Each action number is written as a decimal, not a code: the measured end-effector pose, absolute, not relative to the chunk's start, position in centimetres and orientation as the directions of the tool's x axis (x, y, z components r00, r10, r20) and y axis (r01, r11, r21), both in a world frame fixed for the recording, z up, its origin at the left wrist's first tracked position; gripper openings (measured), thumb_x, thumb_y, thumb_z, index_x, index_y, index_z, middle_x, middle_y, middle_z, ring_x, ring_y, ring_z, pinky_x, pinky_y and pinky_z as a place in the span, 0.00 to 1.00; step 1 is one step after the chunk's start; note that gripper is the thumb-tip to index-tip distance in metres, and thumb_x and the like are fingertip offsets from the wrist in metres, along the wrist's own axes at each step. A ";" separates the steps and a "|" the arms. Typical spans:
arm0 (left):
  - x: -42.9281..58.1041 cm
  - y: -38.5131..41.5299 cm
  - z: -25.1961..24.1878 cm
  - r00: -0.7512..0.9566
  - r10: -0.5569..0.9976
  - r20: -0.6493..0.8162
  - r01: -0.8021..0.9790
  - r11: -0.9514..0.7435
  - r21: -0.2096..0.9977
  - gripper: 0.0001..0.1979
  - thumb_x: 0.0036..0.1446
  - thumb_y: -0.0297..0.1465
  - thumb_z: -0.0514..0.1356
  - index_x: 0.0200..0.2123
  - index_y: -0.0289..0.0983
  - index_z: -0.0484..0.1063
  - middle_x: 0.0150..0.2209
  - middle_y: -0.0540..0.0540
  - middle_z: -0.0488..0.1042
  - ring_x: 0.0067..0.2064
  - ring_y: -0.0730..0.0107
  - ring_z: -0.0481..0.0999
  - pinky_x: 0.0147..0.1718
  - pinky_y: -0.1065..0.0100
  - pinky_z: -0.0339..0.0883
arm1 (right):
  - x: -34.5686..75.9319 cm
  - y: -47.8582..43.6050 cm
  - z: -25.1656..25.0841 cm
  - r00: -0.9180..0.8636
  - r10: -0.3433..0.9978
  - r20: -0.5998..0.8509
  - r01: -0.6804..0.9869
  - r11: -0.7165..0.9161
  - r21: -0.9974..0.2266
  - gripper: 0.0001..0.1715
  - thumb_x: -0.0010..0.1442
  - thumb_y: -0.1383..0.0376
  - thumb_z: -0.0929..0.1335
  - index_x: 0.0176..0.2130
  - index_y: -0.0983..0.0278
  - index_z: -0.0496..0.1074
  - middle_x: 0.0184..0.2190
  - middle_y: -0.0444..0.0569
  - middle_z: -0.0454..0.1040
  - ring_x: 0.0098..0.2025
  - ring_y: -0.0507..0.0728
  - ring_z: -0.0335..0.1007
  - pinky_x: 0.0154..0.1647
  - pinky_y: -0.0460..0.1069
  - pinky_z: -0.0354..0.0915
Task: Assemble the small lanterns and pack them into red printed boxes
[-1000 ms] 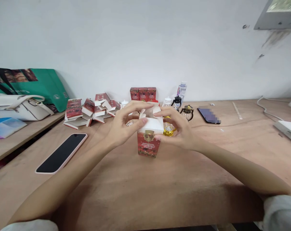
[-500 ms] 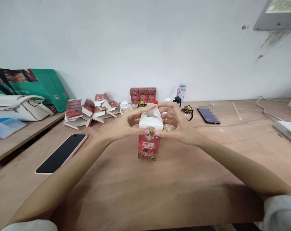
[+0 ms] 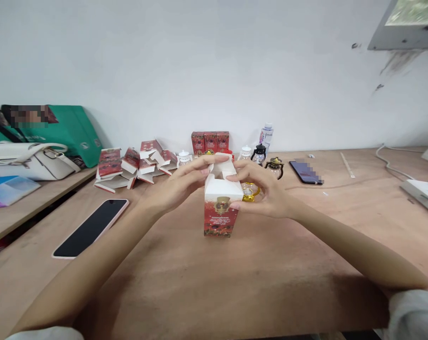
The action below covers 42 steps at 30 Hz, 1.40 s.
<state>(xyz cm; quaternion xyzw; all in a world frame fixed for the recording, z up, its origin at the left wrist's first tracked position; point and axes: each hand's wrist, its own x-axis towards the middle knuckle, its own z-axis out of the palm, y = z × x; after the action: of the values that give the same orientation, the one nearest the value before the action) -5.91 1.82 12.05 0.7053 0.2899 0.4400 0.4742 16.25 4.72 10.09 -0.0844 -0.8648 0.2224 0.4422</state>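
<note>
A red cardboard box (image 3: 219, 222) with Christmas print stands upright on the table in front of me, its print upside down to me. White flaps show at its top, the back one raised. My left hand (image 3: 180, 186) holds the box at its upper left, fingers reaching over to the raised flap. My right hand (image 3: 261, 189) grips the right side, thumb on the front corner and fingers at the flap. Right behind the box lies a clear ornament with a gold rim (image 3: 248, 196), partly hidden by my right hand.
Opened red boxes (image 3: 109, 163) lie at the back left; three closed ones (image 3: 210, 141) stand by the wall. Small lantern-like ornaments (image 3: 275, 166) and a bottle (image 3: 267, 134) are behind my hands. A phone (image 3: 91, 229) lies left, another phone (image 3: 304, 172) right. A white handbag (image 3: 54, 163) sits far left.
The back flap now stands more upright and the box top is more open. My left thumb has left the box front; my right thumb has slid down to its front right corner.
</note>
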 end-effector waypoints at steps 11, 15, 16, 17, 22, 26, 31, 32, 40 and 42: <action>-5.0 -0.2 12.8 0.378 0.805 0.458 0.042 -0.509 0.860 0.15 0.62 0.33 0.55 0.50 0.47 0.74 0.58 0.51 0.69 0.62 0.59 0.63 0.61 0.61 0.54 | 16.4 3.7 10.6 -0.635 0.215 0.742 -0.040 0.950 -0.309 0.20 0.52 0.61 0.73 0.44 0.63 0.67 0.46 0.54 0.66 0.56 0.60 0.62 0.54 0.57 0.63; -4.7 -0.4 12.9 0.357 0.809 0.466 0.033 -0.510 0.860 0.14 0.62 0.32 0.55 0.50 0.47 0.74 0.57 0.50 0.70 0.59 0.59 0.67 0.60 0.61 0.57 | 16.5 3.6 10.7 -0.658 0.212 0.722 -0.036 0.950 -0.312 0.19 0.53 0.61 0.72 0.44 0.63 0.67 0.46 0.54 0.66 0.57 0.60 0.61 0.56 0.58 0.61; -4.7 -0.4 12.9 0.351 0.813 0.464 0.024 -0.503 0.864 0.14 0.62 0.32 0.55 0.49 0.46 0.74 0.57 0.50 0.70 0.59 0.59 0.67 0.59 0.61 0.58 | 16.5 3.6 10.6 -0.662 0.213 0.719 -0.036 0.949 -0.314 0.19 0.53 0.61 0.72 0.44 0.63 0.67 0.46 0.54 0.66 0.57 0.60 0.61 0.57 0.58 0.61; -4.6 -0.4 12.9 0.346 0.818 0.460 0.013 -0.494 0.869 0.14 0.62 0.32 0.55 0.49 0.46 0.75 0.56 0.49 0.71 0.58 0.59 0.68 0.58 0.61 0.60 | 16.5 3.7 10.6 -0.664 0.213 0.716 -0.036 0.948 -0.315 0.19 0.53 0.61 0.72 0.44 0.63 0.67 0.46 0.54 0.66 0.57 0.60 0.61 0.57 0.58 0.60; -4.5 -0.5 13.0 0.324 0.829 0.456 -0.031 -0.472 0.881 0.14 0.61 0.29 0.55 0.46 0.46 0.77 0.52 0.49 0.74 0.56 0.60 0.71 0.52 0.63 0.67 | 16.5 3.7 10.5 -0.677 0.210 0.706 -0.031 0.950 -0.312 0.20 0.53 0.60 0.72 0.45 0.62 0.67 0.47 0.53 0.66 0.58 0.59 0.61 0.59 0.59 0.58; -4.8 -0.5 13.1 0.316 0.837 0.447 -0.020 -0.465 0.885 0.13 0.60 0.30 0.57 0.46 0.46 0.76 0.53 0.49 0.74 0.56 0.60 0.71 0.52 0.63 0.68 | 16.5 3.6 10.5 -0.668 0.204 0.716 -0.045 0.949 -0.313 0.20 0.52 0.59 0.72 0.44 0.62 0.68 0.47 0.53 0.66 0.58 0.60 0.61 0.59 0.59 0.59; -5.0 -0.5 13.4 0.300 0.868 0.395 0.057 -0.430 0.901 0.17 0.58 0.35 0.60 0.51 0.44 0.73 0.54 0.45 0.72 0.58 0.55 0.68 0.55 0.57 0.65 | 16.4 3.6 10.6 -0.683 0.269 0.679 -0.033 0.918 -0.396 0.21 0.51 0.59 0.73 0.44 0.61 0.68 0.48 0.54 0.67 0.60 0.61 0.59 0.58 0.59 0.61; -4.9 -0.4 13.4 0.297 0.870 0.395 0.067 -0.431 0.900 0.18 0.57 0.35 0.61 0.52 0.44 0.72 0.55 0.45 0.72 0.58 0.54 0.68 0.55 0.57 0.65 | 16.4 3.7 10.6 -0.686 0.287 0.669 -0.039 0.903 -0.427 0.22 0.51 0.60 0.73 0.45 0.60 0.68 0.49 0.53 0.68 0.61 0.60 0.58 0.57 0.58 0.62; -4.8 -0.2 13.4 0.360 0.849 0.387 0.151 -0.463 0.874 0.31 0.56 0.35 0.62 0.62 0.44 0.59 0.57 0.43 0.69 0.58 0.54 0.68 0.54 0.57 0.64 | 15.8 4.0 9.8 -0.698 0.410 0.588 -0.165 0.706 -0.688 0.32 0.50 0.64 0.74 0.51 0.57 0.60 0.56 0.51 0.60 0.56 0.56 0.64 0.56 0.55 0.65; -5.1 -0.2 13.4 0.358 0.845 0.397 0.225 -0.491 0.842 0.34 0.57 0.36 0.60 0.64 0.46 0.52 0.56 0.43 0.71 0.53 0.57 0.72 0.51 0.58 0.67 | 15.6 3.8 9.6 -0.682 0.439 0.584 -0.183 0.671 -0.718 0.34 0.51 0.64 0.74 0.52 0.56 0.56 0.59 0.52 0.56 0.56 0.56 0.64 0.58 0.56 0.64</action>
<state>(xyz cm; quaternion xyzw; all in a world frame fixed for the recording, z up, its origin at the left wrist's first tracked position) -5.05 -0.17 13.37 0.7440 0.3595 0.4381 0.3540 15.56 3.79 9.65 -0.0775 -0.8264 0.3978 0.3909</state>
